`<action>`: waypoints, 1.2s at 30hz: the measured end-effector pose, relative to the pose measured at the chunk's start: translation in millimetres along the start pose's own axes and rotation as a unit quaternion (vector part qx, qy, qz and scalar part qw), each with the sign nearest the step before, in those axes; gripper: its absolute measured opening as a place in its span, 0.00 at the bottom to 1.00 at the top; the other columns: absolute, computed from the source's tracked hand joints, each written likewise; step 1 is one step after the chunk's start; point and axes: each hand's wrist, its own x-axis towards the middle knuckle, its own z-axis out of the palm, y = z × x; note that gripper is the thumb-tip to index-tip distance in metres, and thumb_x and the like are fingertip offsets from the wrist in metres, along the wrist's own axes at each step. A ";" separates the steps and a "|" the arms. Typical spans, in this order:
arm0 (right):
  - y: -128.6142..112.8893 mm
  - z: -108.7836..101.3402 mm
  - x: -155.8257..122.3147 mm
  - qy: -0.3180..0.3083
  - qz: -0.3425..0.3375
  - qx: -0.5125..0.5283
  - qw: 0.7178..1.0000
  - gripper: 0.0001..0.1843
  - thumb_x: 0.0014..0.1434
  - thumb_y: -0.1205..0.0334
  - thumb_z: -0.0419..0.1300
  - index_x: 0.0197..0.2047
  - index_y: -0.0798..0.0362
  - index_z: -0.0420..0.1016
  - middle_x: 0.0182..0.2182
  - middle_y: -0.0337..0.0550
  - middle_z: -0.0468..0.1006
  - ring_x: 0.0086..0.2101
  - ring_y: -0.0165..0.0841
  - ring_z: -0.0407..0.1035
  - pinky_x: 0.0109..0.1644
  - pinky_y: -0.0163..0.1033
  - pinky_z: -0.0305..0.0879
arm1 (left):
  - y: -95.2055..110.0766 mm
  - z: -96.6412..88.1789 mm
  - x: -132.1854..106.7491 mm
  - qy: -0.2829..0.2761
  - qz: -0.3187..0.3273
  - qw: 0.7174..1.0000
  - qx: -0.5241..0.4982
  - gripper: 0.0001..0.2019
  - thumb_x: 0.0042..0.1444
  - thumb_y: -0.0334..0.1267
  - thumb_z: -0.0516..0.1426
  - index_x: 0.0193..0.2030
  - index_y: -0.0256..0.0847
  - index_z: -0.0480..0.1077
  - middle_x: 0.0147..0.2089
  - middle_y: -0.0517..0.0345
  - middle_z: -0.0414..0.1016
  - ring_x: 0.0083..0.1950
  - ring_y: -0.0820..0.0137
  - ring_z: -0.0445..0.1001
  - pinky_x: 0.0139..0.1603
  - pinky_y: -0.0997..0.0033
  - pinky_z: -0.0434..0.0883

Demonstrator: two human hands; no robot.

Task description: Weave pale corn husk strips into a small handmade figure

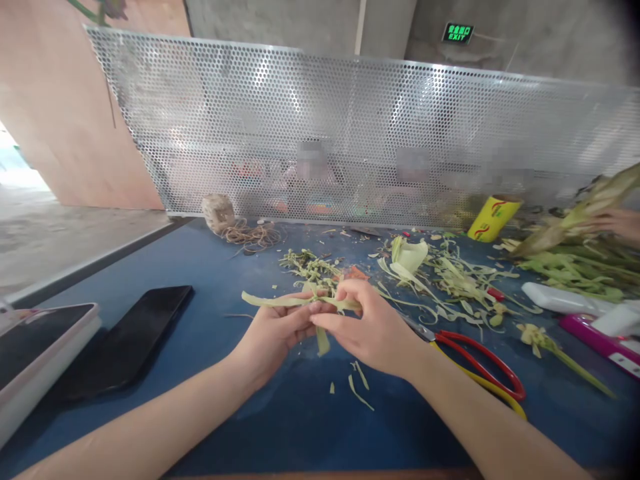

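Both my hands meet over the middle of the blue table, fingertips pinched together. My left hand (pixel 280 327) grips a pale green strip of husk (pixel 263 300), one end of which sticks out to the left. My right hand (pixel 367 323) pinches the same strip close to my left fingertips, and another piece hangs down between the hands. Just beyond them lies a heap of small green trimmings (pixel 313 265). Scissors (pixel 480 363) with red and yellow handles rest beside my right wrist. Small husk slivers (pixel 361 389) are scattered below my hands.
A black phone (pixel 145 327) and a white-edged device (pixel 55 347) lie at left. Twine (pixel 253 233), a yellow roll (pixel 495 218) and loose husk strips (pixel 450 277) lie farther back. A glue gun (pixel 595 310) is at right, near another person's hand (pixel 617 223). A perforated metal screen (pixel 350 133) stands behind.
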 end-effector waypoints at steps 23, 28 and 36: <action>-2.6 19.2 7.5 0.025 0.253 0.522 0.814 0.11 0.51 0.58 0.55 0.26 0.53 0.57 0.19 0.31 0.60 0.15 0.20 0.50 0.19 0.30 0.48 | -1.3 -4.2 -4.3 0.051 0.197 0.939 0.277 0.07 0.42 0.38 0.61 0.29 0.39 0.75 0.28 0.59 0.77 0.31 0.69 0.72 0.29 0.75 0.67; 1.6 14.9 5.8 -0.019 0.244 0.463 0.852 0.07 0.55 0.59 0.52 0.32 0.52 0.56 0.19 0.30 0.63 0.14 0.22 0.58 0.20 0.32 0.57 | 2.1 -2.3 -2.3 0.069 0.162 0.954 0.243 0.09 0.40 0.37 0.62 0.31 0.38 0.75 0.30 0.58 0.77 0.29 0.72 0.71 0.30 0.77 0.67; 15.8 -11.3 1.7 0.084 -0.061 -0.067 0.992 0.18 0.56 0.70 0.51 0.48 0.45 0.61 0.44 0.46 0.65 0.44 0.36 0.64 0.48 0.46 0.59 | 7.4 -5.5 3.0 0.033 0.003 0.999 0.035 0.11 0.39 0.34 0.64 0.33 0.36 0.74 0.28 0.56 0.76 0.29 0.74 0.73 0.29 0.79 0.69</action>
